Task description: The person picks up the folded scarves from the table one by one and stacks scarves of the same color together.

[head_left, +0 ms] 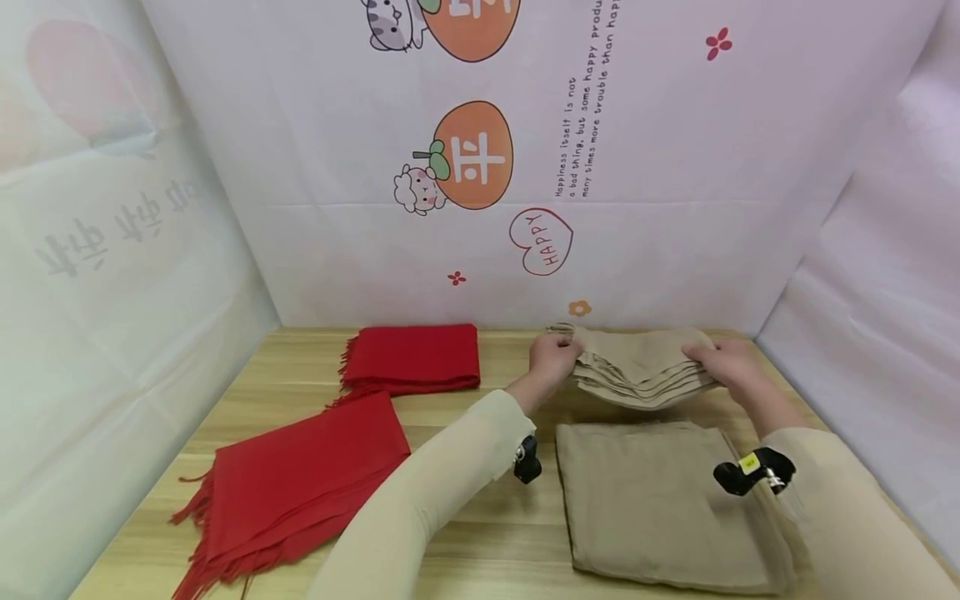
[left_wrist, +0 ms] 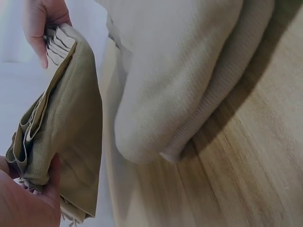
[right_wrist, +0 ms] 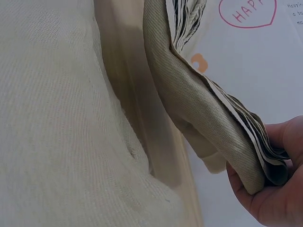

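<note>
A folded beige scarf with a short fringe at its left end is held up near the back wall. My left hand pinches its left end, thumb on one side of the stacked layers, as the left wrist view shows. The other end is gripped by my right hand, with the layers bunched between thumb and fingers in the right wrist view. Between the hands the scarf sags a little. In front of it, a larger folded beige cloth lies flat on the table, partly behind my right wrist.
Two folded red fringed scarves lie on the left: one at the back, one nearer, partly behind my left sleeve. The wooden table meets a printed white back wall, with white sheets on both sides.
</note>
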Action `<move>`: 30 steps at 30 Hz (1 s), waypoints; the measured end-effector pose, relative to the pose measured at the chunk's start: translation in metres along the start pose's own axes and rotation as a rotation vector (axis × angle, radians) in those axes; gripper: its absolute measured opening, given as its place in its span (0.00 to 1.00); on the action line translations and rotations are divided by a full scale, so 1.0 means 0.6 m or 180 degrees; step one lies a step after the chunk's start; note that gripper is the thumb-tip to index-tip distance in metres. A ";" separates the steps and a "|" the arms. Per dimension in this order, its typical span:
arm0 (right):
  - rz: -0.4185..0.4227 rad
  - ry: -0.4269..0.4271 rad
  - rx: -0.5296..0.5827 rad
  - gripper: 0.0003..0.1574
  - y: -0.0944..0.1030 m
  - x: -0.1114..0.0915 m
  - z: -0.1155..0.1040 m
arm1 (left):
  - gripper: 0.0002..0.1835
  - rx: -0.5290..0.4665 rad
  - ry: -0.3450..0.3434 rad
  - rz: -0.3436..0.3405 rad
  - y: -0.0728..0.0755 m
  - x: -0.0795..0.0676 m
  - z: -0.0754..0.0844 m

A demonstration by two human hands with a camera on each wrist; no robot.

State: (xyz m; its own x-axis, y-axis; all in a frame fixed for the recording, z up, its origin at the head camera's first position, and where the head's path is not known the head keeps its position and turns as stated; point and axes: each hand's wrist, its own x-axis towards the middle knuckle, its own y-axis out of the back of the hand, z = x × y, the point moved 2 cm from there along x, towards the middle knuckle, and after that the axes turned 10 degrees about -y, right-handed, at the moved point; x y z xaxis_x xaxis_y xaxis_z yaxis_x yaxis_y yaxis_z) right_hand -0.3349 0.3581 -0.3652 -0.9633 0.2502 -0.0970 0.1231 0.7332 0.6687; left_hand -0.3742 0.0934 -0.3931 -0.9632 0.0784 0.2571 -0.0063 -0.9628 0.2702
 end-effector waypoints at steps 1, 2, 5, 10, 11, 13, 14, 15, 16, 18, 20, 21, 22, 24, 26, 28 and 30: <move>0.0025 0.0021 0.0012 0.34 0.001 -0.002 -0.002 | 0.11 0.0020 -0.0024 -0.0002 0.000 0.000 0.002; 0.0056 0.0042 0.0008 0.34 0.002 -0.004 -0.003 | 0.11 0.0038 -0.0042 0.0000 0.000 0.000 0.004; 0.0058 0.0091 0.0026 0.35 0.006 -0.010 -0.007 | 0.12 0.0102 -0.0084 0.0005 0.001 -0.001 0.009; -0.0047 0.0150 0.0053 0.35 0.015 -0.023 -0.012 | 0.13 0.0070 -0.0077 -0.0035 0.005 -0.010 0.018; -0.0066 0.0171 0.0054 0.35 0.017 -0.026 -0.014 | 0.13 0.0065 -0.0077 -0.0045 0.007 -0.012 0.020; -0.0069 0.0209 0.0018 0.34 0.020 -0.032 -0.016 | 0.12 0.0036 -0.0080 -0.0052 0.009 -0.016 0.024; -0.0075 0.0227 0.0006 0.35 0.022 -0.035 -0.017 | 0.12 0.0065 -0.0100 -0.0058 0.011 -0.017 0.026; -0.0081 0.0252 -0.0007 0.35 0.024 -0.038 -0.017 | 0.11 0.0073 -0.0112 -0.0077 0.011 -0.018 0.028; -0.0090 0.0275 -0.0014 0.35 0.025 -0.040 -0.018 | 0.11 0.0076 -0.0118 -0.0087 0.013 -0.020 0.029; -0.0095 0.0313 -0.0047 0.37 0.027 -0.046 -0.017 | 0.10 0.0061 -0.0135 -0.0113 0.014 -0.024 0.031; -0.0084 0.0346 -0.0041 0.37 0.028 -0.052 -0.017 | 0.09 0.0055 -0.0171 -0.0149 0.016 -0.028 0.034; -0.0061 0.0360 -0.0059 0.38 0.029 -0.055 -0.017 | 0.09 0.0036 -0.0187 -0.0159 0.017 -0.030 0.035; -0.0050 0.0361 -0.0083 0.39 0.030 -0.058 -0.017 | 0.09 0.0018 -0.0203 -0.0167 0.018 -0.032 0.036; -0.0050 0.0325 -0.0116 0.42 0.034 -0.065 -0.017 | 0.09 -0.0024 -0.0232 -0.0184 0.020 -0.037 0.038; -0.0070 0.0264 -0.0149 0.45 0.037 -0.072 -0.017 | 0.09 -0.0093 -0.0227 -0.0188 0.021 -0.042 0.041; -0.0106 0.0205 -0.0184 0.48 0.041 -0.078 -0.018 | 0.10 -0.0153 -0.0214 -0.0193 0.022 -0.048 0.044; -0.0118 0.0177 -0.0214 0.49 0.044 -0.084 -0.019 | 0.10 -0.0192 -0.0219 -0.0194 0.023 -0.053 0.048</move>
State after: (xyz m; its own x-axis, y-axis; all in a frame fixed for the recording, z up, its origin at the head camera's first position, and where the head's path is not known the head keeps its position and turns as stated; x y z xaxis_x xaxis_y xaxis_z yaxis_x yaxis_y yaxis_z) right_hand -0.2855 0.3579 -0.3343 -0.9789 0.1869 -0.0827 0.0728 0.6968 0.7136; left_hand -0.3357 0.0847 -0.3709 -0.9398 0.1531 0.3056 -0.0826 -0.9693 0.2316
